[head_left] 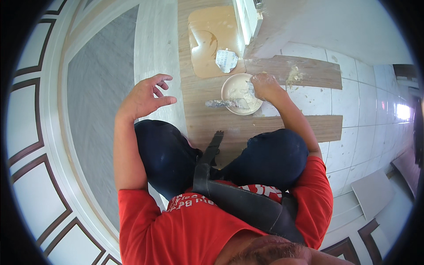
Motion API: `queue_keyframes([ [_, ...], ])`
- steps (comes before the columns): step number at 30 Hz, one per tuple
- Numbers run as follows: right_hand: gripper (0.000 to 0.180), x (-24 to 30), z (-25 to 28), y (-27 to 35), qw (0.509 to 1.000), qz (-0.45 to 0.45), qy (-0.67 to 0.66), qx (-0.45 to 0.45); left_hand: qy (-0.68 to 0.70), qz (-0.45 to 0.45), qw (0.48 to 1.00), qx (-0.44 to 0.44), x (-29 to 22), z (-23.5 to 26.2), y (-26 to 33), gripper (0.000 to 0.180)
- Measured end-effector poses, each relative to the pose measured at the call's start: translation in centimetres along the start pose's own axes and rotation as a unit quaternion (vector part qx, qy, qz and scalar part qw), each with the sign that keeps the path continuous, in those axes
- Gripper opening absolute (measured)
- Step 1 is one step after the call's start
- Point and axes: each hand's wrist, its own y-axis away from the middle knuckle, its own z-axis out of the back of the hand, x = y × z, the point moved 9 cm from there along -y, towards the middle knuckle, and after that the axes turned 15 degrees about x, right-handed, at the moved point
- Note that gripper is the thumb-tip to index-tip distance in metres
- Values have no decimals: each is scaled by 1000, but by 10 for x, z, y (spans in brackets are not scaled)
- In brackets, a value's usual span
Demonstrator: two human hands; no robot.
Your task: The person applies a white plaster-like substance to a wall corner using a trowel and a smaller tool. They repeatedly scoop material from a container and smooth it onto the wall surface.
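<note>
A round pale bowl [226,88] of creamy white paste [238,90] stands on the wood-look planks in front of my knees. My right hand [265,86], smeared with paste, is closed at the bowl's right rim. From its fingers a flat greyish blade, like that of a putty knife [251,87], reaches into the paste; its handle is hidden in the fist. Another putty knife [216,103], with a paste-crusted handle, leans over the bowl's left rim. My left hand [151,96] hovers left of the bowl, fingers apart and curved, holding nothing.
Beyond the bowl lie a tan sheet [201,48] and a crumpled white wrapper [226,60]. A white wall corner [254,31] rises at the far right. Wood-look strips cross white tiles [349,101] with crumbs of dried paste [293,76]. A black strap [214,148] hangs between my knees.
</note>
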Motion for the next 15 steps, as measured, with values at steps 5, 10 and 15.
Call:
queue_keyframes([
  [5, 23, -9, -16, -19, 998, -51, -8, 40, 13, 5, 1000, 14, -7, 0, -4, 68],
  [10, 23, -19, -15, -29, 986, -116, -77, 88, -6, 14, 1000, 15, -10, 0, -5, 68],
  [15, 21, -20, -12, -30, 991, -117, -61, 25, -7, 17, 1000, 17, -13, -1, -6, 68],
])
